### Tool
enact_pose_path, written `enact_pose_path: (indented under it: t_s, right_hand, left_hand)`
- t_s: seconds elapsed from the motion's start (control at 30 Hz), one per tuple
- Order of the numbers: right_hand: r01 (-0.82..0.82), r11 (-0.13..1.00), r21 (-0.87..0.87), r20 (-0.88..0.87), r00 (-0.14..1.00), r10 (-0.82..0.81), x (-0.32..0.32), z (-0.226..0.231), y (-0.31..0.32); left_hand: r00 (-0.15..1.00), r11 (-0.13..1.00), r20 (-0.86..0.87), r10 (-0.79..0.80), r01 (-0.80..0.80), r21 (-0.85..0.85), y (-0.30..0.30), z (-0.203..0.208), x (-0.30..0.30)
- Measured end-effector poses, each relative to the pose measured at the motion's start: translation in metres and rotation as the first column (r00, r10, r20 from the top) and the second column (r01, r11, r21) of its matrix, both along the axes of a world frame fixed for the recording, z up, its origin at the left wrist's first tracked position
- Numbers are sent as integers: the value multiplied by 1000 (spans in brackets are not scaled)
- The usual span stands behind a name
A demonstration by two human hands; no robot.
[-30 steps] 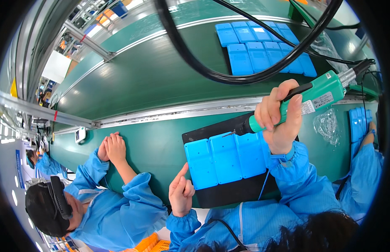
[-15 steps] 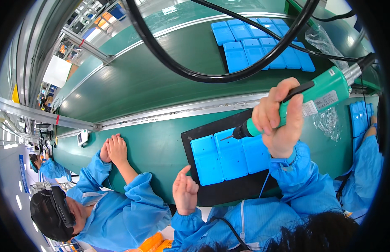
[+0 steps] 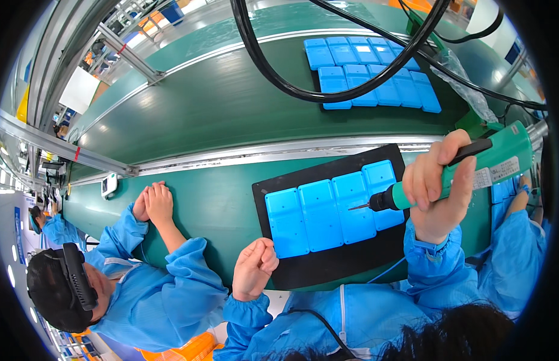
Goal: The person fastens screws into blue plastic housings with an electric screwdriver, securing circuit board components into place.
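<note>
Head: right hand [image 3: 437,195] clamps green screwdriver [image 3: 507,151], left hand [image 3: 253,269] curls inward, contents unclear; bit [image 3: 360,207] should stand square to blue covers [image 3: 320,215] by counter's near edge.

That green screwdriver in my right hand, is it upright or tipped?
Tipped: the green screwdriver slants across the right hand, its bit pointing left over the blue panels.

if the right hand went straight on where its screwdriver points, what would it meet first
Likely the third blue cover from the left on the black mat; the screwdriver bit overlaps it, but height is unclear.
</note>
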State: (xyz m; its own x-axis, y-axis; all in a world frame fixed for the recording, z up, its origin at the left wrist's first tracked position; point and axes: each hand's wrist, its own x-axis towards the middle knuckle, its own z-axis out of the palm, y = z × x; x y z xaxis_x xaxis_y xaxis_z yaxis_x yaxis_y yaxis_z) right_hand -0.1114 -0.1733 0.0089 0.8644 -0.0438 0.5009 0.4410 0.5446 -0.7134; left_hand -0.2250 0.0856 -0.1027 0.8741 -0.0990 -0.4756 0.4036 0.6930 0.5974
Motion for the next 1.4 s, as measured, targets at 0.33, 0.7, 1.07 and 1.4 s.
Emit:
enact_pose_path:
  t_s: [0.33, 0.7, 1.07, 1.4]
  right_hand:
    - [-113, 993, -38, 55, 992, 115, -8, 18, 11]
    - [-280, 960, -2, -158, 948, 276, -8, 13, 41]
    - [-395, 917, 56, -202, 895, 398, -15, 1, 58]
    - [-439, 889, -128, -69, 898, 434, -21, -2, 56]
  left_hand:
    - [975, 976, 47, -216, 216, -3, -40, 3, 11]
    - [958, 967, 141, -251, 241, 89, -59, 7, 17]
    - [980, 875, 93, -174, 197, -442, -62, -3, 14]
    - [985, 867, 106, -134, 169, -470, -66, 2, 12]
